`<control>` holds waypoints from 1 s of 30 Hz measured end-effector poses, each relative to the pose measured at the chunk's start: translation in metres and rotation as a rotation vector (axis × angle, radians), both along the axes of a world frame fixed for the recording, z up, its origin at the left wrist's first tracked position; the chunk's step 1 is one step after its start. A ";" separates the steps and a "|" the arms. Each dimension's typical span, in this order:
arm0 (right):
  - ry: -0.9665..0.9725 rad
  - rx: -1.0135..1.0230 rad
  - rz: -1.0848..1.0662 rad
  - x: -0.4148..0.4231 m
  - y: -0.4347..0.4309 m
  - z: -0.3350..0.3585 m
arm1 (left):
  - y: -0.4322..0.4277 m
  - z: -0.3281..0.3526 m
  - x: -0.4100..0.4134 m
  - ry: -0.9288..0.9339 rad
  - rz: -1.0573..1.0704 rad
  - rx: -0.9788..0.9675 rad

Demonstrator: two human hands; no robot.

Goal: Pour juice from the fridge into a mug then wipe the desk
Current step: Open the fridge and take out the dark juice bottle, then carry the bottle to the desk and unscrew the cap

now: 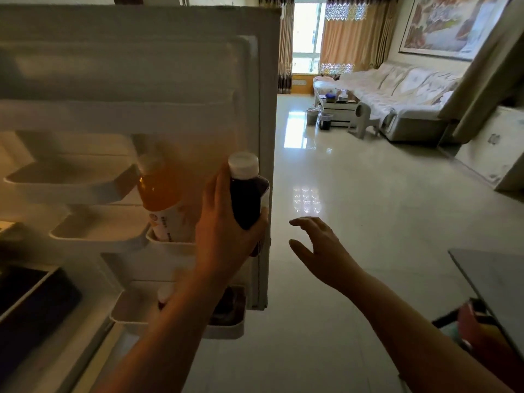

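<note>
Head cam looks at the inside of an open white plastic fridge door [263, 80], and the left hand [226, 239] is wrapped round a dark purple juice bottle with a white screw cap [246, 194]; fingers behind it, thumb across the front near the bottom, so it's clamped on properly; bottle is upright, up against the door's outer edge, above the middle door shelf [170, 245], though I can't tell if its base is touching the shelf since the hand hides it; the right hand [317, 245] is out to the right of the door, empty, fingers spread and loosely curled, near the bottle but not touching it or the door.

Just left of the dark bottle sits a clear plastic bottle of orange juice with a pale label [158, 194], standing in that same middle shelf; it's blurry so I can't read the label; the shelves are moulded white plastic with rounded lips; the bottom door shelf [226, 330] has a small bottle with a light cap [164, 296] and something dark next to it that I can't make out.

Behind it all there's a glossy pale tiled floor [340, 194] with window glare, a sofa under a light patterned cover [397, 92], and peach curtains [348, 41]; a grey smooth tabletop corner [493, 279] pokes in bottom right.
</note>
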State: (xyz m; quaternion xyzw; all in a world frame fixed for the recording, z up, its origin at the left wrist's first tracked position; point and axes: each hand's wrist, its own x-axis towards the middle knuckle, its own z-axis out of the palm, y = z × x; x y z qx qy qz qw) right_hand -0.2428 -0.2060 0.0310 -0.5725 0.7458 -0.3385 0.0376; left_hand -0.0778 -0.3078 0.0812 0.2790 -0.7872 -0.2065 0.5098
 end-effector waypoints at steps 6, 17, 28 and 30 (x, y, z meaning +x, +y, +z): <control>-0.009 0.039 0.014 -0.064 0.035 -0.012 | 0.029 -0.020 -0.046 -0.194 -0.061 -0.144; -0.047 0.173 0.115 -0.200 0.070 -0.044 | 0.064 -0.086 -0.166 -0.397 0.023 -0.043; -0.010 0.296 0.221 -0.280 -0.017 -0.065 | 0.003 -0.127 -0.244 -0.395 0.105 0.092; -0.022 0.303 0.242 -0.294 -0.046 -0.069 | -0.022 -0.133 -0.255 -0.377 0.125 0.104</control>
